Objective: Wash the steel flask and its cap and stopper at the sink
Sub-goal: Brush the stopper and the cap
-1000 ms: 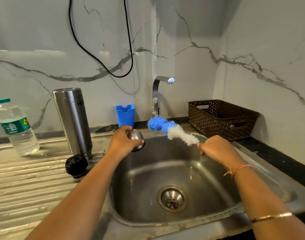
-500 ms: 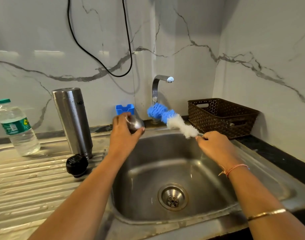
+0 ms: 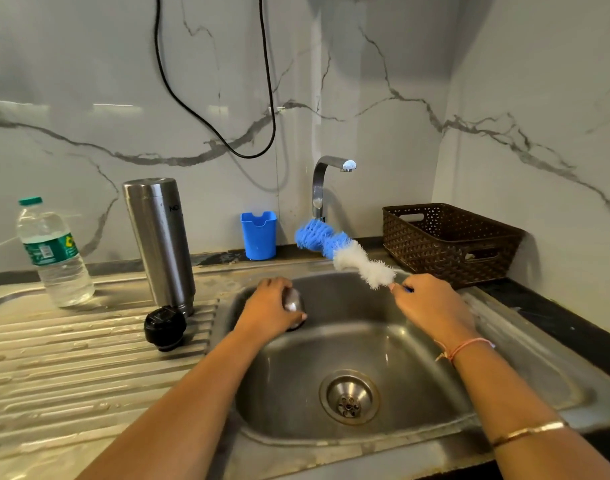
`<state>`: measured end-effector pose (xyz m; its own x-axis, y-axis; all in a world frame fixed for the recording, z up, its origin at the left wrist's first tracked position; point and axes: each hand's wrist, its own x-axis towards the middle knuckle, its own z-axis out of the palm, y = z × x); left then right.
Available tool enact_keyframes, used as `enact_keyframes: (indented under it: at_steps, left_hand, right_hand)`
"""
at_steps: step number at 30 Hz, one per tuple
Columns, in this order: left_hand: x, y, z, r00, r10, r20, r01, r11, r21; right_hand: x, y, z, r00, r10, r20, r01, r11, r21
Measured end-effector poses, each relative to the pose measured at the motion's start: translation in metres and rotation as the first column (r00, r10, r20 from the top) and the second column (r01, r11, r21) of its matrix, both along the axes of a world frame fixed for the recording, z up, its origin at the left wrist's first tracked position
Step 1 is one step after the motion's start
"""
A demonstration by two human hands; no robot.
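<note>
The steel flask (image 3: 160, 242) stands upright on the draining board, left of the sink (image 3: 504, 393). Its black stopper (image 3: 165, 328) lies on the ribs just in front of it. My left hand (image 3: 270, 311) grips the small steel cap (image 3: 294, 304) over the sink's left side, most of the cap hidden by my fingers. My right hand (image 3: 431, 304) holds the handle of a blue and white bottle brush (image 3: 343, 251), whose bristles point up and left toward the tap (image 3: 326, 181). The brush is apart from the cap.
A plastic water bottle (image 3: 52, 254) stands at the far left of the draining board. A blue plastic holder (image 3: 259, 235) sits against the wall beside the tap. A brown woven basket (image 3: 449, 242) is at the right corner. A black cable (image 3: 213, 98) hangs on the wall.
My left hand has lowered the cap from in front of the blue holder down to the sink's left side. The brush and my right hand have barely shifted.
</note>
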<state>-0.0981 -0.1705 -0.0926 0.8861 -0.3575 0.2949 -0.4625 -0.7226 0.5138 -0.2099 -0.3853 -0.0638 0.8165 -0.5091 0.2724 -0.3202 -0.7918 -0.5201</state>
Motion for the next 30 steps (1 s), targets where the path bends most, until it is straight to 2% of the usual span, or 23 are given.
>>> enact_keyframes:
  at_steps: [2, 8, 14, 18, 25, 30]
  left_hand:
    - [0.003, 0.005, -0.004, 1.0, -0.001, -0.028, 0.0, 1.0, -0.026]
    - [-0.005, 0.017, 0.006, 1.0, 0.001, 0.018, 0.002, 0.99, -0.143]
    - [-0.02, 0.074, 0.018, 0.987, -0.148, -0.065, 0.138, 0.981, -0.139]
    - [-0.042, 0.134, 0.025, 0.984, -0.178, 0.017, 0.179, 0.979, -0.096]
    - [-0.063, 0.227, 0.031, 0.988, -0.095, -0.122, 0.081, 0.99, -0.111]
    - [-0.057, 0.24, 0.021, 0.981, -0.044, -0.189, 0.016, 0.989, -0.146]
  right_hand:
    - [-0.001, 0.0, -0.001, 1.0, -0.005, -0.004, 0.005, 1.0, -0.005]
    - [-0.001, 0.004, -0.001, 0.999, 0.039, 0.006, -0.039, 0.999, 0.003]
    - [0.003, 0.002, -0.006, 0.998, 0.061, 0.009, -0.061, 0.998, 0.01]
    - [0.002, 0.003, -0.004, 0.998, 0.065, -0.002, -0.065, 0.998, -0.023]
    - [0.005, 0.018, -0.008, 0.996, 0.081, -0.047, -0.086, 0.99, -0.111]
    - [0.002, 0.022, -0.011, 0.995, 0.083, -0.059, -0.089, 0.99, -0.109]
